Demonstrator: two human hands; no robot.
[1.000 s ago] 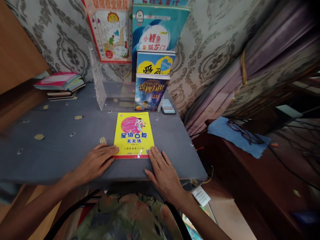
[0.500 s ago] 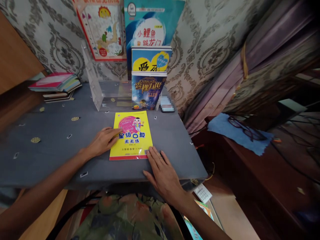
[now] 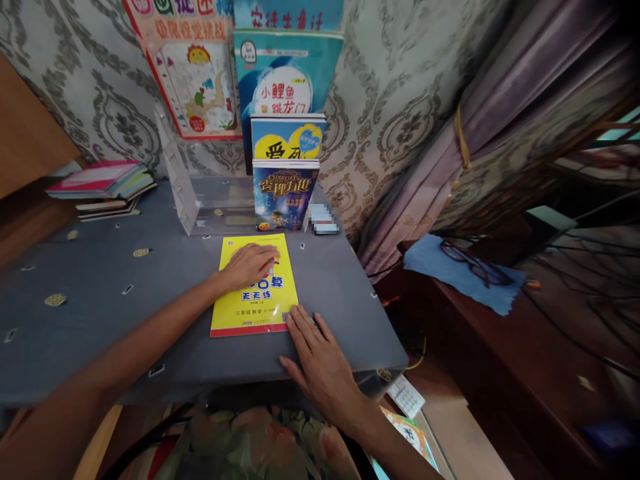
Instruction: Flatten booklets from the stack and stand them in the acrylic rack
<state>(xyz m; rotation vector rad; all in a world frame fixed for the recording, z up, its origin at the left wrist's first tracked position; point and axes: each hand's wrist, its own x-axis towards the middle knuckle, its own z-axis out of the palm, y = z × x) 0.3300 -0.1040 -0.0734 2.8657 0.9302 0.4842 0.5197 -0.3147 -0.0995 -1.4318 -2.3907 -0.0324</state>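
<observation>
Centrally, a yellow workbook [image 3: 254, 315] with a red strip along its bottom edge lies closed and face up on a table covered in grey cloth [image 3: 345, 313], close to the edge nearest the person. The left hand [image 3: 251, 265] rests palm down across the upper half of the cover, its fingers extended and close together, pointing right and hiding part of the printed title and picture; it grasps nothing. The right hand [image 3: 320, 360] lies flat and open, palm down, its fingertips at the workbook's lower right corner and its thumb spread to the left; it grips nothing either.

Just beyond the workbook is a clear plastic stand [image 3: 175, 175]. On its right side, books rise in tiers: a dark blue one [image 3: 285, 200] in front, then a blue and yellow one [image 3: 287, 139], then a teal one [image 3: 290, 67]. A red-bordered book [image 3: 200, 87] stands at the back left. Farther left on the table is a stack of thin books [image 3: 97, 183]. To the right, dark-framed glasses [image 3: 473, 265] sit on a blue cloth [image 3: 430, 260] on a brown surface [image 3: 440, 333], near a mauve curtain [image 3: 425, 153].
</observation>
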